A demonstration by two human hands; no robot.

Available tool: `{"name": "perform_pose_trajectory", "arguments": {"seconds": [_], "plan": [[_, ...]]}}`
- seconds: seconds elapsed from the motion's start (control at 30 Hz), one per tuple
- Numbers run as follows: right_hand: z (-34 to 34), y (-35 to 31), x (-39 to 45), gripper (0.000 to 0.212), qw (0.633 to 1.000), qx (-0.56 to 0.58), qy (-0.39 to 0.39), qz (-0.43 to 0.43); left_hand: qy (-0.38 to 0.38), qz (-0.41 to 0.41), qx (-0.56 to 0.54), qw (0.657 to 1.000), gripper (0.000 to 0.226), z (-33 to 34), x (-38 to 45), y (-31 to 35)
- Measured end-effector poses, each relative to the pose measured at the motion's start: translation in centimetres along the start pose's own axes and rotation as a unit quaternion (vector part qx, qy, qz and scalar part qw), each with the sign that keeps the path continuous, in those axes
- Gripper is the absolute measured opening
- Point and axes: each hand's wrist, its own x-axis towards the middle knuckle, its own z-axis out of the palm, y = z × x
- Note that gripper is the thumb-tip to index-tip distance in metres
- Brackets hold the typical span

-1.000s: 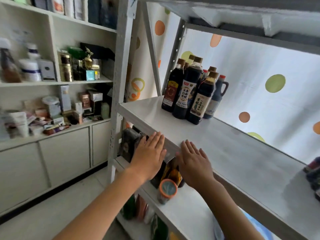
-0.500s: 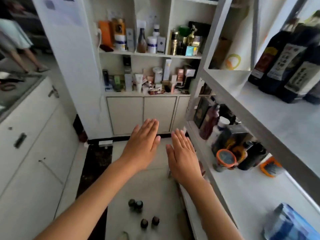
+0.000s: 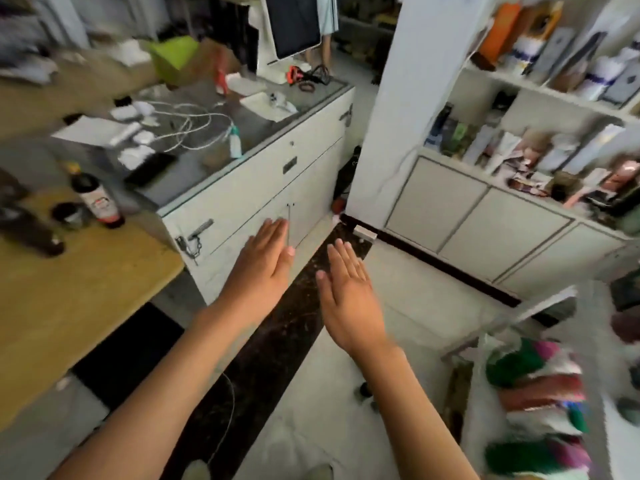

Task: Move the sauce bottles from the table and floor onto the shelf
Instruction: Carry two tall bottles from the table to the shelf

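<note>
A dark sauce bottle (image 3: 95,199) with a white and red label stands upright on the wooden table (image 3: 69,299) at the left. A second dark bottle (image 3: 26,225) stands near it at the frame's left edge, blurred. A small dark bottle cap (image 3: 364,389) shows on the floor by my right forearm. My left hand (image 3: 265,261) and my right hand (image 3: 348,292) are stretched out flat over the floor, fingers straight, both holding nothing. The shelf's lower corner (image 3: 512,320) shows at the right, with blurred coloured packets (image 3: 533,410) on it.
A white cabinet counter (image 3: 263,174) with cables, papers and a monitor (image 3: 294,26) stands ahead left. A white wall unit (image 3: 485,223) full of boxes and jars fills the right. A dark strip (image 3: 277,341) runs across the pale floor.
The view has swung left, away from the shelf with the bottles, toward the wooden table. Both hands have stayed flat and empty in front of me.
</note>
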Motion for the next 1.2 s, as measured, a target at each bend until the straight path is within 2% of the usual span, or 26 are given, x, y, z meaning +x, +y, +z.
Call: {"name": "perform_pose_trajectory", "arguments": {"seconds": [0.17,0.27,0.47,0.77,0.97,1.2], "plan": [[7.0,-9.2,1.3,0.054,0.997,0.004,-0.038,-0.067,0.045,-0.076,-0.013,0.996,0.057,-5.9,-5.6,-9.4],[11.4,-15.3,1.6,0.054,0.992,0.021,-0.074,-0.096,0.065,-0.12,0.024,0.99,0.065,-9.8,-9.3,-15.3],[20.8,-27.6,1.3,0.053,0.974,0.05,-0.15,-0.159,0.115,-0.208,0.015,0.971,0.053,-17.3,-16.2,-25.9],[30.6,-37.4,3.3,0.052,0.954,0.071,-0.216,-0.197,0.173,-0.278,0.01,0.945,0.053,-24.3,-20.3,-34.7],[35.0,-40.1,8.0,0.055,0.943,0.099,-0.261,-0.183,0.212,-0.322,-0.017,0.922,0.053,-26.6,-19.1,-39.3],[40.5,-41.2,18.7,0.049,0.942,0.216,-0.256,-0.023,0.259,-0.41,0.022,0.874,0.058,-29.4,-11.5,-46.7]]}}
